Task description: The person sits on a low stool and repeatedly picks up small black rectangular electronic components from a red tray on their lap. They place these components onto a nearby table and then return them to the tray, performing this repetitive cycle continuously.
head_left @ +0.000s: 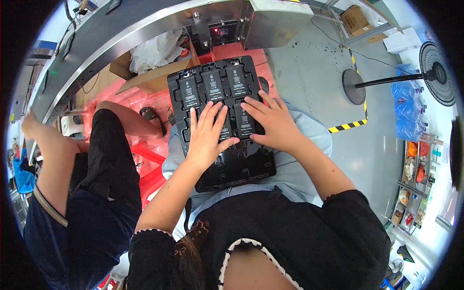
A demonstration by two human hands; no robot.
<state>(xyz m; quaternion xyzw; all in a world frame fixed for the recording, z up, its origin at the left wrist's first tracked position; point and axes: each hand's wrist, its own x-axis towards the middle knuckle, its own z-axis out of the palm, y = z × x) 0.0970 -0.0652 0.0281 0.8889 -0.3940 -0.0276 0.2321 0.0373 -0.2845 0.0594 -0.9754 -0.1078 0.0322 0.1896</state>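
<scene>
A black plastic tray (238, 169) with moulded pockets rests across my lap. Its far part holds a row of flat black rectangular batteries (212, 84) with pale printing. Nearer to me, another battery (243, 121) lies between my hands. My left hand (205, 140) lies over the tray's left middle, fingers stretched forward, partly hiding a battery under them. On the right, my right hand (279, 126) has its fingers spread, with fingertips and thumb at the upper and lower right edges of the nearer battery. The near part of the tray shows bare pockets.
A metal-edged bench (121, 36) curves across the far left. Below it stands a cardboard box (159, 77) with white plastic bags. Another person's leg (108, 145) is close at my left. A black fan (437, 72) and a stocked shelf (411, 193) stand at right.
</scene>
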